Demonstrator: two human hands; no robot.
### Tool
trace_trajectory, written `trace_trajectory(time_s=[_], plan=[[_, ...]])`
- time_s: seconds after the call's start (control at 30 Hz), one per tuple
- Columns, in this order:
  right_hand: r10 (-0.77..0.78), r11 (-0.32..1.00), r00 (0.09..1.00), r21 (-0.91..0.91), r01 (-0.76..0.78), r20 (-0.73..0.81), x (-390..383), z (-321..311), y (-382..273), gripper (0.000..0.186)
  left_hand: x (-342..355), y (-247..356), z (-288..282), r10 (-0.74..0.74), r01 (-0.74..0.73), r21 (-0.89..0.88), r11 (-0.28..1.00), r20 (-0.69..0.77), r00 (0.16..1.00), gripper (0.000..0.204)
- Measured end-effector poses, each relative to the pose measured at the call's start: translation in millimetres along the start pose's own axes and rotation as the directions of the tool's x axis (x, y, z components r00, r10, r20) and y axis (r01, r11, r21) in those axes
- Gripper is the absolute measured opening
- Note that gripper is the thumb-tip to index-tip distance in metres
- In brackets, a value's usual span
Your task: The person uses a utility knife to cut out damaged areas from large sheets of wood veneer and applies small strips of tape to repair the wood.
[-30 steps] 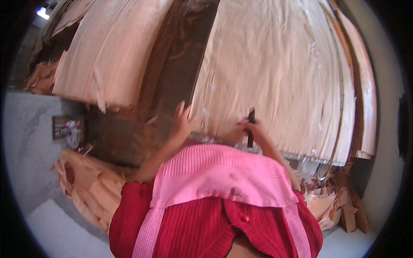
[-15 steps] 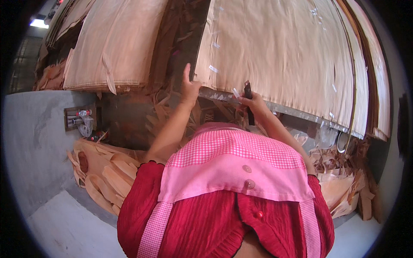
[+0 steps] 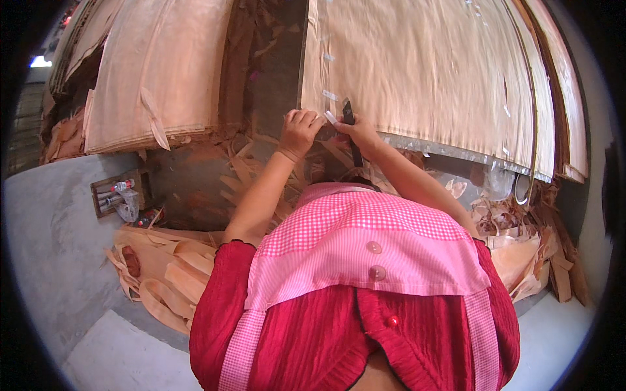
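Observation:
A wide stack of pale wood veneer sheets [image 3: 430, 72] lies in front of me, with small white tape pieces on its top sheet. At its near left corner my left hand [image 3: 301, 133] is closed, fingers curled in; what they grip, if anything, is hidden. Just to its right, my right hand [image 3: 360, 135] is closed around a long, flat black tool [image 3: 348, 116], perhaps a knife, which points away from me over the near edge. A short white strip of tape [image 3: 330, 118] sticks out between the right hand's fingertips, close to the left hand's fingers.
Another veneer stack [image 3: 160, 78] stands left across a dark gap. Veneer scraps [image 3: 166, 277] lie piled at lower left, with more scraps [image 3: 515, 254] at right. A wall recess [image 3: 120, 193] holds bottles and a plastic bag. A metal ring [image 3: 523, 189] hangs by the stack's near edge.
My left hand has gone from fingers spread at the stack's corner to curled. The right hand, with tool and tape, has come left and closer to it. The view has shifted slightly.

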State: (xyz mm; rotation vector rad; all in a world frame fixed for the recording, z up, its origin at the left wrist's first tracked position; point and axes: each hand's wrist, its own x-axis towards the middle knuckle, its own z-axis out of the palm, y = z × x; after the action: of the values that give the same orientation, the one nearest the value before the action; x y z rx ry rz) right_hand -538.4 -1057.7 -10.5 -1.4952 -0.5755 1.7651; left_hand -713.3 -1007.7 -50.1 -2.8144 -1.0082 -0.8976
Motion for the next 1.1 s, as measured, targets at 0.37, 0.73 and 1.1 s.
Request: trace_trajectory(time_s=[0.37, 0.73, 1.1], plan=[[-0.100, 0.931, 0.993, -0.358, 0.070, -0.065, 6.7, 6.5, 12.2, 0.023, 5.2, -8.5, 15.0, -0.231, 0.229, -0.380, 0.896, 0.041, 0.972, 0.012], [-0.081, 0.949, 0.992, -0.313, 0.048, -0.092, 3.0, 10.2, 12.0, 0.024, -0.2, -8.8, 14.4, -0.445, 0.414, -0.493, 0.765, 0.060, 0.894, 0.010], [-0.061, 0.966, 0.998, -0.252, 0.051, -0.033, 5.3, 2.5, 18.2, 0.026, -7.2, -2.2, 10.0, -0.149, 0.123, -0.258, 0.958, -0.083, 0.985, 0.017]])
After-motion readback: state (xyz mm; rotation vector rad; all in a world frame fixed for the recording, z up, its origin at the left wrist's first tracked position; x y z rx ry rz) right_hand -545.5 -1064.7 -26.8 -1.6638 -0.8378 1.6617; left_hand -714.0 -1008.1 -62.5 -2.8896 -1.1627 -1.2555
